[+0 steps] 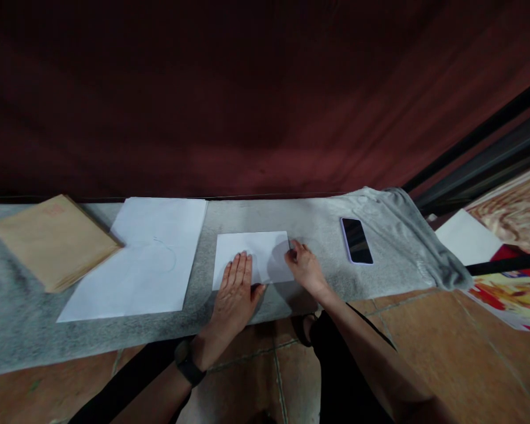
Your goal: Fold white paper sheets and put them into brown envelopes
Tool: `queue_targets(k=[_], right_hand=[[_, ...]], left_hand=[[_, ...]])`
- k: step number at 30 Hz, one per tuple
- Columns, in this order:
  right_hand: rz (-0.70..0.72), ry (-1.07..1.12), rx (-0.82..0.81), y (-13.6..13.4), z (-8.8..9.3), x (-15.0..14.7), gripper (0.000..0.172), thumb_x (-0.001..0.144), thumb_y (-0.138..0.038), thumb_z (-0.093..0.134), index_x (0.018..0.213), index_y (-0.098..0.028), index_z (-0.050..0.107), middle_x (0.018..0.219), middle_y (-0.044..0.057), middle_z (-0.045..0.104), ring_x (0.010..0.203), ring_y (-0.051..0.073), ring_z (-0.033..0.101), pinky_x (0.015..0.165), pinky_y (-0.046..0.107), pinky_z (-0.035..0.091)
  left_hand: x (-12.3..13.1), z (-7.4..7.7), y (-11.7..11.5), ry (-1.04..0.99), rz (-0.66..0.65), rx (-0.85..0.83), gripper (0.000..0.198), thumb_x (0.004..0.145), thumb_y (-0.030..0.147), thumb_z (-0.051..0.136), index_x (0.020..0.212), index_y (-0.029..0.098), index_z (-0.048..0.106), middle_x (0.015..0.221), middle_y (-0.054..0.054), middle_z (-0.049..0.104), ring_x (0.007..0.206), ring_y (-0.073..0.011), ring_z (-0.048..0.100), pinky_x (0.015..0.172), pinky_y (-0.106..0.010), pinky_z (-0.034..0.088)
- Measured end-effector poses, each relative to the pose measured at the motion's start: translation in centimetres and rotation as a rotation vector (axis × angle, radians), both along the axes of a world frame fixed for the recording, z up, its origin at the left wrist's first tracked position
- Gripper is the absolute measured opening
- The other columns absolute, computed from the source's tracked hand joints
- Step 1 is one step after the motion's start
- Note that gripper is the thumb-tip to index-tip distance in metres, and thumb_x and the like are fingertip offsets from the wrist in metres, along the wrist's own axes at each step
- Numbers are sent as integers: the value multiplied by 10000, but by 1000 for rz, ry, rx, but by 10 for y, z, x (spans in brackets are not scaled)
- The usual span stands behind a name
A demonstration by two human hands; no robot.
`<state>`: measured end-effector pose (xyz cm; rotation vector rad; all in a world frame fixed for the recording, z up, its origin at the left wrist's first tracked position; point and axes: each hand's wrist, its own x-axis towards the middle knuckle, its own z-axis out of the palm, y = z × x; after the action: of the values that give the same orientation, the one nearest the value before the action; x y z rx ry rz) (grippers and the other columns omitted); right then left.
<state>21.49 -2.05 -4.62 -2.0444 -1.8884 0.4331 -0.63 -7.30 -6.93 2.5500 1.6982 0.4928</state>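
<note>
A white sheet of paper (269,247) lies on the grey cloth in front of me, its long side running left to right. It covers a smaller area than the stacked sheets on the left; whether it is folded I cannot tell for sure. My left hand (236,288) rests flat on its left half, fingers stretched out and pointing away from me. At the paper's right edge is my right hand (305,268), fingers curled in and closed at that edge. The exact contact of its fingertips is partly hidden.
A stack of larger white sheets (145,265) lies to the left, with brown envelopes (55,244) overlapping its left side. A phone (357,241) lies to the right on the grey cloth (401,235). Behind hangs a dark red curtain (247,118); tiled floor (459,341) shows below.
</note>
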Motion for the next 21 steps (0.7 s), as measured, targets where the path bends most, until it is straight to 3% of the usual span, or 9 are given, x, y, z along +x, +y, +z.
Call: queue_targets(k=[4,10,15,21], right_hand=[[-47,230,-93,4,3,0,407,902,-255,565,1295,-221,665,944,52,777,854,245,725,770,330,542],[-42,975,-340,2,16,1,304,811,-343,652,1048,-176,742,862,31,773,733,200,696,596,258,500],[-135,1373,-355,-4,28,-1,401,638,-379,865,972,-185,756,899,32,790,748,190,701,650,265,519],[-63,1538,-453,-10,32,-2,489,601,-318,923,1052,-211,767,1015,37,804,883,226,739,780,321,565]], left_hand=[[1,-3,-1,3,0,-9,731,1042,486,393,1596,17,302,1661,-238,336,1570,-337,279,1268,-539,305],[3,2,2,-29,-33,8,759,1024,467,453,1606,17,267,1657,-250,339,1568,-349,284,1261,-552,315],[0,21,9,-92,-64,98,659,1008,212,437,1632,110,252,1642,-197,402,1547,-307,349,1257,-531,328],[-6,41,19,-114,-111,202,678,936,63,450,1600,168,359,1623,-149,453,1549,-303,344,1266,-540,272]])
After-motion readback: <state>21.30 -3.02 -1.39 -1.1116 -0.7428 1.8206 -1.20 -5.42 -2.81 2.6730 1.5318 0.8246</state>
